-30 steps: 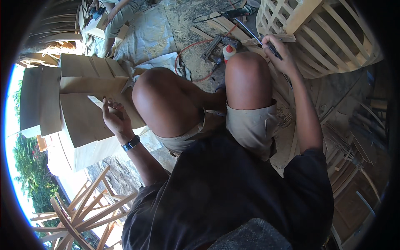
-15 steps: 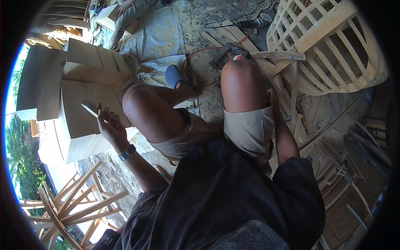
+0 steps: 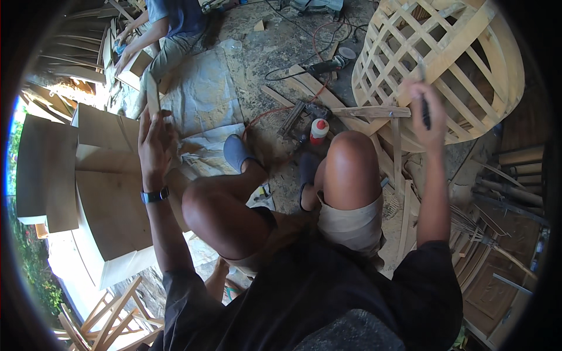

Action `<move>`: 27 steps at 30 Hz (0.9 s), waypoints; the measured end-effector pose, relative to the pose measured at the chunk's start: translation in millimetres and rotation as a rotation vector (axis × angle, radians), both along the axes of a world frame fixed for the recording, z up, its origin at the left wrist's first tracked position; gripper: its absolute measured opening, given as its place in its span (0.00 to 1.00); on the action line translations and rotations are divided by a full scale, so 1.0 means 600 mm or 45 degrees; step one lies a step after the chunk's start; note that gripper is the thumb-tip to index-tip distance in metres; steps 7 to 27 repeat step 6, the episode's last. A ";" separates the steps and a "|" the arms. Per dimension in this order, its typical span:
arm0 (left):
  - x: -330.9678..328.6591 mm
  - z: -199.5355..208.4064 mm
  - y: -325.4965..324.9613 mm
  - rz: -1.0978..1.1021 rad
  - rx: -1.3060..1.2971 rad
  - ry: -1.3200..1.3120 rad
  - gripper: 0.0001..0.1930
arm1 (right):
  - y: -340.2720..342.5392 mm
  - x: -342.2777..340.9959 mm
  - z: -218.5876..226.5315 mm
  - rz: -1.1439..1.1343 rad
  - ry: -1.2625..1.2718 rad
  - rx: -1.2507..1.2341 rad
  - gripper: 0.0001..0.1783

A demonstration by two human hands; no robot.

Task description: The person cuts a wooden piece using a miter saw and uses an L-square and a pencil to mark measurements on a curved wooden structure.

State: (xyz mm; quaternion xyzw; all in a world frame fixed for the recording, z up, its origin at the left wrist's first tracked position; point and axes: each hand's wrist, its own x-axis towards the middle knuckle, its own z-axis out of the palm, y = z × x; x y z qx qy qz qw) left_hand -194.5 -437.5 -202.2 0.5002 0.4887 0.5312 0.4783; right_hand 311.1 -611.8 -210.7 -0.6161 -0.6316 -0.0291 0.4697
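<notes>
My left hand [image 3: 155,143], with a watch at the wrist, is raised left of my left knee. Its fingers are closed on a thin, pale wooden strip [image 3: 153,96] that points up and away. My right hand [image 3: 432,120] is lifted beyond my right knee, in front of a wooden lattice frame [image 3: 404,54], and smeared by motion. It grips a slim tool with a black handle [image 3: 425,111]; the tool's far end is too blurred to make out. Whether hand or tool touches the frame I cannot tell.
A white bottle with a red cap [image 3: 319,130] stands beyond my knees, near an angle grinder [image 3: 333,63] and its cables. Boxy plywood forms [image 3: 111,199] stand at left. Another person [image 3: 167,35] works at far left. Wooden strips [image 3: 468,257] lie at right.
My right hand has risen from beside my right knee, and the black-handled tool now shows in it. My left hand has moved forward with its wooden strip. The view has tilted farther forward.
</notes>
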 end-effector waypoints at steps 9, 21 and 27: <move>0.092 -0.040 0.252 -0.455 0.010 0.435 0.10 | 0.112 0.332 0.215 -1.256 -0.460 0.321 0.28; 0.092 -0.040 0.252 -0.455 0.010 0.435 0.10 | 0.112 0.332 0.215 -1.256 -0.460 0.321 0.28; 0.092 -0.040 0.252 -0.455 0.010 0.435 0.10 | 0.112 0.332 0.215 -1.256 -0.460 0.321 0.28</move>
